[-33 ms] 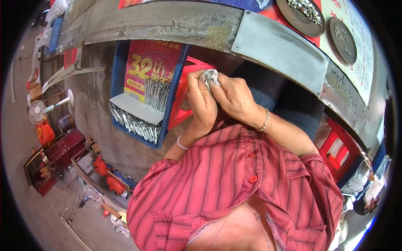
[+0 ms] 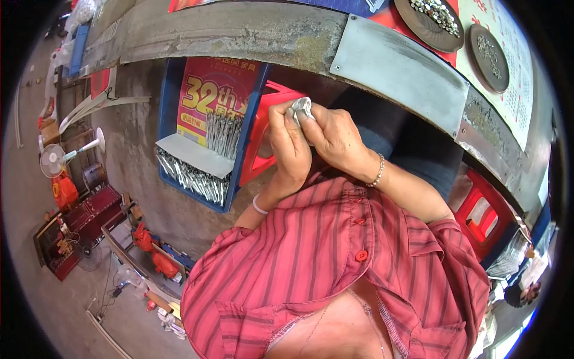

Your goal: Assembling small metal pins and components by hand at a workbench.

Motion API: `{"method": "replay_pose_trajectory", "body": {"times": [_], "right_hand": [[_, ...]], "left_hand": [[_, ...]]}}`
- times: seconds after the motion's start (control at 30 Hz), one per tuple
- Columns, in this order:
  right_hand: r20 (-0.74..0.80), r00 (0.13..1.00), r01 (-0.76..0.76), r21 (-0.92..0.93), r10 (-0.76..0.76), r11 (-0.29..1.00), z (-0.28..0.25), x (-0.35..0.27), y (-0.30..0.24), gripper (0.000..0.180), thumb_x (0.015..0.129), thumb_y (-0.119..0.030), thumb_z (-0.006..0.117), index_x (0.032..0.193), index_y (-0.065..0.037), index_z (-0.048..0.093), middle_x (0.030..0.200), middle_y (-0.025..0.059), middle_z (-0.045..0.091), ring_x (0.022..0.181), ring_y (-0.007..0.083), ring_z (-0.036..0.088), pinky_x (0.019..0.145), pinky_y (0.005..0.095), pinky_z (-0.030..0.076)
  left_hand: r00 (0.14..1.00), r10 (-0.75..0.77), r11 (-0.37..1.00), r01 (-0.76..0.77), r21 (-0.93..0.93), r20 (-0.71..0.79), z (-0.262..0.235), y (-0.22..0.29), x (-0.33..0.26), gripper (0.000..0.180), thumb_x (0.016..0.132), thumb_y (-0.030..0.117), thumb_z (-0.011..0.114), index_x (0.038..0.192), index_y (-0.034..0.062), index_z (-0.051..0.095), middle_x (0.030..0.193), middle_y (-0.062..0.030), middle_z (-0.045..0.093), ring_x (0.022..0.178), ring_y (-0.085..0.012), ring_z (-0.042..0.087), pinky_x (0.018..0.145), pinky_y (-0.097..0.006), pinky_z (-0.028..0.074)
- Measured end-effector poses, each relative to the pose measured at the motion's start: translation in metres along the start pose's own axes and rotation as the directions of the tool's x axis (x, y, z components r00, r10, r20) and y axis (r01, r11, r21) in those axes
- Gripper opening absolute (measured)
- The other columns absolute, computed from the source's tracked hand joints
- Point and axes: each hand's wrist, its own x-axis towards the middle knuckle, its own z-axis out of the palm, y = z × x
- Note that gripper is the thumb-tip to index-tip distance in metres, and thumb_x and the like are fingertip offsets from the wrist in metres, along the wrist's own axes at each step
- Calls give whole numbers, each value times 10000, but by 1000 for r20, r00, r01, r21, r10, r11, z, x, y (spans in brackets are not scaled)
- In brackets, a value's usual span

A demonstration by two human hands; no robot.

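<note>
My left hand and my right hand are pressed together in front of my chest, below the table edge. Between their thumbs and fingers they pinch a small crumpled silvery-white piece; whether it is cloth or foil I cannot tell. Its upper end sticks out past the fingertips, and the rest is hidden in the hands. Left of the hands stands a blue crate with many thin silvery metal pieces in its front part and more upright behind a grey divider.
A worn grey table edge runs across the top, with a metal plate fixed on it. Two brown dishes of small parts sit at upper right. Red plastic stools stand near the crate and at right. A white fan stands far left.
Hardly anything differs; the hands and the silvery piece have shifted very slightly, and both hands still grip it.
</note>
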Motion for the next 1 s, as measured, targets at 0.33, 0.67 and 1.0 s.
{"method": "replay_pose_trajectory", "body": {"times": [0.33, 0.67, 1.0], "right_hand": [[-66, 994, -77, 70, 82, 995, 3, 1, 4, 318, 927, -287, 525, 797, 1, 492, 623, 202, 523, 603, 407, 551, 503, 414, 425], [340, 815, -566, 638, 469, 522, -6, 5, 11, 484, 951, -466, 413, 810, -31, 570, 573, 22, 481, 507, 105, 475, 495, 254, 425], [474, 818, -575, 655, 326, 491, -6, 2, 13, 534, 956, -494, 363, 836, -15, 565, 657, 52, 587, 535, 140, 539, 517, 242, 443]], "left_hand": [[989, -149, 972, 145, -183, -4, -3, -9, -9, 159, 984, 130, 415, 1024, -2, 494, 874, -48, 553, 765, -88, 493, 654, -253, 425], [972, -233, 880, 227, -417, 38, -10, -2, -5, 172, 1001, 196, 390, 994, 47, 474, 749, 23, 493, 545, -12, 370, 447, -171, 294], [970, -230, 862, 241, -445, 80, -16, 2, -9, 184, 997, 201, 400, 1025, 38, 480, 743, 21, 503, 532, -13, 382, 449, -171, 301]]}}
